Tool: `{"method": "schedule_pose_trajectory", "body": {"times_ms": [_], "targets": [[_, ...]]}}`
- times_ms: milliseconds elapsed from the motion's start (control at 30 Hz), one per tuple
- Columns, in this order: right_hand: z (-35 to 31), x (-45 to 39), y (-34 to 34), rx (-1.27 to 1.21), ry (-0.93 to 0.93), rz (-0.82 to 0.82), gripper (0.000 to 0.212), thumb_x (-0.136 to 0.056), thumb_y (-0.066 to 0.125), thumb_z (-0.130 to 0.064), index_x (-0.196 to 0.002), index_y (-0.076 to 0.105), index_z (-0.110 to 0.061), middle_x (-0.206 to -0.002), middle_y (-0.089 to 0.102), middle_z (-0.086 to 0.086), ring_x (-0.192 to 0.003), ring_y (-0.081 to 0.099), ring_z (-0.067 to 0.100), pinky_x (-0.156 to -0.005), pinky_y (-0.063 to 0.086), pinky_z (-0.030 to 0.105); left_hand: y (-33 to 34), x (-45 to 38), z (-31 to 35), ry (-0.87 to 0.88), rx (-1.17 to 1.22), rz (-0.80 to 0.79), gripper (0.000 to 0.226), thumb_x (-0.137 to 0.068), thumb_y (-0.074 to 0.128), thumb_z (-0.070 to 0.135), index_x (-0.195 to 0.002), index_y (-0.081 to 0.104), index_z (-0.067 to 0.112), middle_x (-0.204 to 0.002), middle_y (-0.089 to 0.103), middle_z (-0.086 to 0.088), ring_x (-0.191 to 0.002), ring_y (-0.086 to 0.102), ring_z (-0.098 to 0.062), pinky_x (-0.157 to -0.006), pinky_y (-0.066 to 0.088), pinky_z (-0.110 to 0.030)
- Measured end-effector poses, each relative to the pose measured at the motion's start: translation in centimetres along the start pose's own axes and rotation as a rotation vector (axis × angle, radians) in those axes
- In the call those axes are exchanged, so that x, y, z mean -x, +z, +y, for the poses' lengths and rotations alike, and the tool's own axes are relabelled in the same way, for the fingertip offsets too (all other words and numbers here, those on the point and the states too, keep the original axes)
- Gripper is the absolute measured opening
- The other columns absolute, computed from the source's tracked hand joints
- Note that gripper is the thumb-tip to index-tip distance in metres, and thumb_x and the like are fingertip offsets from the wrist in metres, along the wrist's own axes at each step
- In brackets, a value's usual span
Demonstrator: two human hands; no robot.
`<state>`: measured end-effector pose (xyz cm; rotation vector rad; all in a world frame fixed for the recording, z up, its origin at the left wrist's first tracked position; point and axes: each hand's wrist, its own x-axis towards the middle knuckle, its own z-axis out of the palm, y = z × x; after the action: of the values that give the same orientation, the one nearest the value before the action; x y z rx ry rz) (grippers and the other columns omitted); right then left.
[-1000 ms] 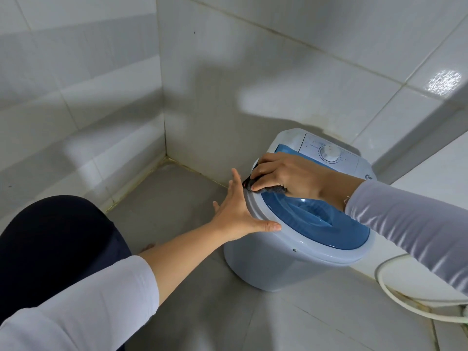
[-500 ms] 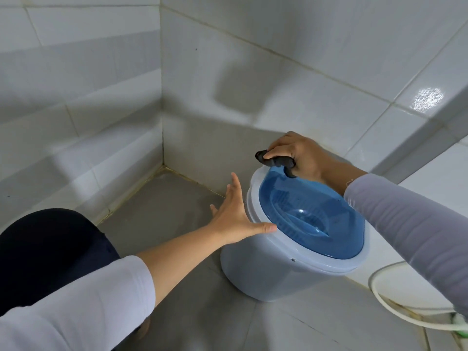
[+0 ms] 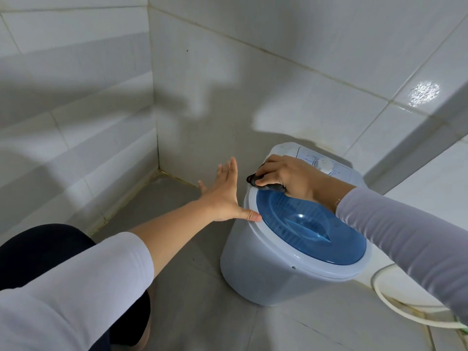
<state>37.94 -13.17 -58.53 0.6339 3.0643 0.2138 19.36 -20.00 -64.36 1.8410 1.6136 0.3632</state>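
Note:
A small white washing machine (image 3: 255,272) with a round blue lid (image 3: 309,229) stands on the floor against the tiled wall. My right hand (image 3: 291,177) grips a small dark cloth (image 3: 268,186) and presses it on the far left rim of the lid. My left hand (image 3: 225,196) has straight, spread fingers; its thumb rests on the machine's white rim at the left side. The control panel with a dial (image 3: 324,164) shows behind my right hand.
The tiled wall corner (image 3: 154,138) lies to the left of the machine. A white hose (image 3: 395,312) curves over the floor at the right. My dark-clad knee (image 3: 43,252) is at the lower left.
My right hand with the cloth moved along the far rim of the lid and back toward its left side. The control panel shows again. The left hand stayed at the rim.

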Motion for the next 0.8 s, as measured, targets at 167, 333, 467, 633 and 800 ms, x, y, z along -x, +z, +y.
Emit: {"method": "schedule_pose_trajectory", "body": {"times_ms": [167, 333, 467, 633, 800], "targets": [[1.3, -0.3, 0.4, 0.051, 0.046, 0.025, 0.032, -0.067, 0.078, 0.0, -0.096, 0.077, -0.014, -0.095, 0.075, 0.005, -0.082, 0.067, 0.032, -0.06, 0.054, 0.034, -0.2, -0.4, 0.1, 0.004, -0.048, -0.038, 0.143, -0.058, 0.073, 0.068, -0.143, -0.032, 0.021, -0.156, -0.028, 0.003, -0.144, -0.025, -0.016, -0.112, -0.007, -0.065], [2.6, -0.7, 0.9, 0.098, 0.096, 0.02, 0.028, -0.071, 0.076, -0.004, -0.097, 0.077, -0.014, -0.095, 0.074, 0.007, -0.084, 0.066, 0.033, -0.065, 0.054, 0.037, -0.4, -0.8, 0.2, 0.012, -0.081, -0.069, 0.142, -0.059, 0.073, 0.068, -0.143, -0.031, 0.022, -0.156, -0.029, 0.003, -0.144, -0.026, -0.017, -0.111, -0.008, -0.064], [3.8, -0.8, 1.1, 0.162, 0.155, -0.015, 0.028, -0.07, 0.078, -0.005, -0.097, 0.077, -0.013, -0.094, 0.074, 0.009, -0.084, 0.066, 0.035, -0.066, 0.055, 0.039, -0.4, -0.7, 0.2, 0.012, -0.078, -0.081, 0.142, -0.058, 0.073, 0.068, -0.143, -0.032, 0.022, -0.156, -0.029, 0.003, -0.143, -0.027, -0.017, -0.112, -0.009, -0.064], [4.4, -1.7, -0.5, 0.196, 0.254, -0.159, 0.031, -0.094, 0.051, -0.017, -0.12, 0.066, -0.015, -0.12, 0.065, 0.009, -0.11, 0.053, 0.034, -0.09, 0.044, 0.039, -0.5, -0.5, 0.2, 0.012, -0.095, -0.078, 0.142, -0.058, 0.071, 0.07, -0.143, -0.032, 0.022, -0.156, -0.029, 0.002, -0.143, -0.027, -0.018, -0.112, -0.008, -0.065], [5.6, -1.6, -2.6, 0.101, 0.452, -0.065, 0.034, -0.091, 0.054, -0.012, -0.123, 0.064, -0.011, -0.124, 0.062, 0.014, -0.112, 0.052, 0.036, -0.088, 0.046, 0.04, -1.3, -0.6, 1.1, 0.07, -0.163, -0.061, 0.139, -0.062, 0.072, 0.066, -0.143, -0.031, 0.022, -0.156, -0.028, 0.001, -0.144, -0.026, -0.019, -0.111, -0.007, -0.066]]}}
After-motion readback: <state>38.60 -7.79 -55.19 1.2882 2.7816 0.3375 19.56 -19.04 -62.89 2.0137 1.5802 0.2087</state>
